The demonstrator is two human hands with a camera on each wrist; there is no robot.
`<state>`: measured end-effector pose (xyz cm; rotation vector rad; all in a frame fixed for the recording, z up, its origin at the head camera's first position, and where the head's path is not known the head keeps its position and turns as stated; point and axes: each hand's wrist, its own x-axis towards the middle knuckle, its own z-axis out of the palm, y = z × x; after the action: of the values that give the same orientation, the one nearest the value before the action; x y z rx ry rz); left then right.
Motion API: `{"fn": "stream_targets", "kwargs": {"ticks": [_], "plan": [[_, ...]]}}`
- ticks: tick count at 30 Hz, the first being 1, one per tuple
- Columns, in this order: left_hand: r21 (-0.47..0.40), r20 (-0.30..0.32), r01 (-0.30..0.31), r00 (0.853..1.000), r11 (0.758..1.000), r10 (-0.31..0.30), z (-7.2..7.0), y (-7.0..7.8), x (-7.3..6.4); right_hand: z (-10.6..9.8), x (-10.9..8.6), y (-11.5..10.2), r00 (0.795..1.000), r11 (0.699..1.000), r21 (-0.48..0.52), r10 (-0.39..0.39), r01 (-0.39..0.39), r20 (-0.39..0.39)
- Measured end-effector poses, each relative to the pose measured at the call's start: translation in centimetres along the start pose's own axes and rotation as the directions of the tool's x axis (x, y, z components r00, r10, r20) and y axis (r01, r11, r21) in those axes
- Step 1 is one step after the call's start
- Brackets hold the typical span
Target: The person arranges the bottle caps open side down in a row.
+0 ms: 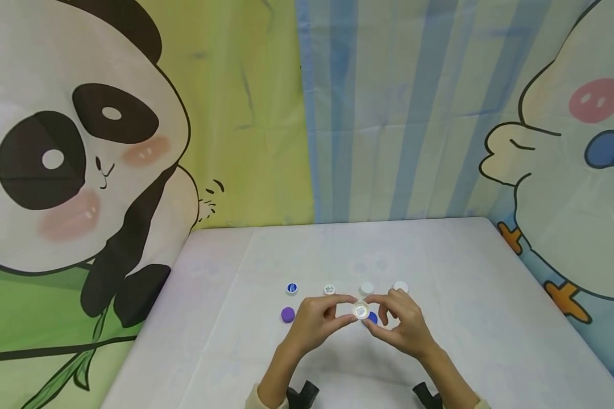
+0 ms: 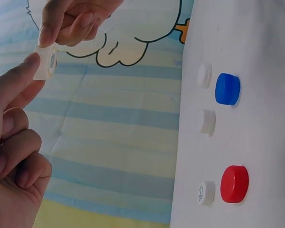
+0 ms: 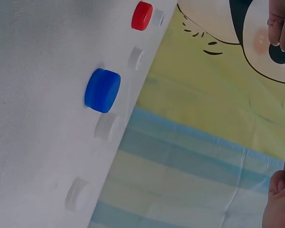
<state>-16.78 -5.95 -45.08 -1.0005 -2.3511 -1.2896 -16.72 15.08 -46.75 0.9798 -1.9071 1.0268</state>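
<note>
A small whitish bottle cap (image 1: 361,310) is held up between both hands, above the table. My left hand (image 1: 321,318) pinches one side of it between thumb and index finger; the other fingers are curled, as the left wrist view shows. From the opposite side my right hand (image 1: 401,321) pinches the same cap (image 2: 46,64) with thumb and forefinger. Just behind the right thumb lies a blue cap (image 1: 372,318). A red cap (image 2: 234,184) appears in both wrist views but is hidden in the head view. The right wrist view catches only parts of the hands at its edge.
Along the back of the white table (image 1: 235,341) several caps form a row: a blue-and-white one (image 1: 291,288), a printed white one (image 1: 329,289) and plain white ones (image 1: 366,288). A purple cap (image 1: 287,314) lies left of my left hand. Cartoon curtains (image 1: 251,113) hang behind.
</note>
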Motion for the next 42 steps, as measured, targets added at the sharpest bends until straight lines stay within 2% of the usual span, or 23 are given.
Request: {"fn": "stream_targets", "kwargs": {"ticks": [5, 6, 8, 10, 12, 13, 15, 17, 21, 34, 36, 42], "plan": [[-0.125, -0.028, 0.018, 0.999, 0.992, -0.022, 0.1, 0.1, -0.3, 0.1, 0.1, -0.1, 1.0, 1.0, 0.004, -0.016, 0.016, -0.012], [-0.16, -0.029, 0.046, 0.998, 0.986, -0.051, 0.1, 0.1, -0.3, 0.2, 0.2, -0.2, 1.0, 1.0, 0.003, -0.021, 0.021, -0.016], [-0.243, -0.009, 0.141, 0.989, 0.96, -0.148, 0.0, 0.1, -0.3, 0.2, 0.6, -0.4, 0.999, 0.999, 0.002, -0.037, 0.037, -0.03], [-0.316, 0.042, 0.267, 0.963, 0.91, -0.268, -0.1, 0.1, -0.3, 0.1, 1.1, -0.8, 0.997, 0.998, 0.006, -0.057, 0.058, -0.044], [-0.375, 0.113, 0.398, 0.916, 0.837, -0.385, -0.2, 0.0, -0.3, 0.1, 1.7, -1.4, 0.996, 0.997, 0.017, -0.074, 0.075, -0.057], [-0.392, 0.148, 0.446, 0.894, 0.805, -0.423, -0.2, 0.0, -0.2, 0.0, 2.0, -1.6, 0.995, 0.996, 0.02, -0.082, 0.083, -0.063], [-0.422, 0.208, 0.509, 0.86, 0.75, -0.467, -0.2, 0.1, -0.2, 0.0, 2.4, -2.0, 0.993, 0.995, 0.028, -0.098, 0.1, -0.071], [-0.437, 0.245, 0.534, 0.845, 0.724, -0.476, -0.2, 0.3, -0.2, 0.0, 2.6, -2.1, 0.991, 0.993, 0.03, -0.111, 0.113, -0.076], [-0.444, 0.273, 0.549, 0.836, 0.708, -0.477, -0.1, 0.3, -0.2, 0.4, 2.2, -1.6, 0.988, 0.991, 0.02, -0.134, 0.136, -0.077], [-0.45, 0.267, 0.583, 0.81, 0.676, -0.522, -0.1, 0.2, -0.4, 1.1, 1.4, -0.7, 0.986, 0.988, 0.009, -0.152, 0.153, -0.072], [-0.459, 0.264, 0.579, 0.813, 0.674, -0.518, -0.1, 0.2, -0.4, 1.1, 1.2, -0.6, 0.987, 0.989, 0.01, -0.145, 0.147, -0.072], [-0.461, 0.244, 0.559, 0.827, 0.689, -0.507, 0.1, 0.1, -0.4, 1.2, 0.3, 0.1, 0.991, 0.992, -0.009, -0.124, 0.124, -0.049]]}}
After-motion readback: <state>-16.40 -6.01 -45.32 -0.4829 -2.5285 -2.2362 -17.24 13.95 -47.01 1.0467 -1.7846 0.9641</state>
